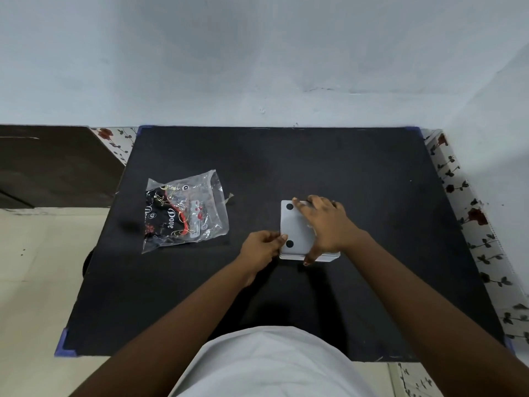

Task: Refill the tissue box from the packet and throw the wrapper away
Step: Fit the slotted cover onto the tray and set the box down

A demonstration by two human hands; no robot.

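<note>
The tissue box (299, 230) is positioned right of centre on the black tabletop (286, 156), apparently upside down, with a pale flat panel bearing two dark round pads facing upward. The right hand (323, 224) is laid flat across this panel, with fingers spread to its far edge and the thumb hooked over its near edge, so the grip of this hand is pressed open against the box rather than closed around it. The left hand (262, 247) is pinched on the left edge of the panel, its fingertips closed on that edge. The packet wrapper (186, 210) lies flat on the tabletop, well apart to the left of the box, and is touched by neither hand. It appears slack and mostly empty, from which it is judged that the tissues have already been transferred and that the base panel is now being fitted or closed. Remaining steps are judged to be seating the panel, turning the box upright, and discarding the wrapper. No bin is visible. On the wrapper, the word "Dove" is legible in white script on a black and red printed area; other print is too small to be read.
</note>
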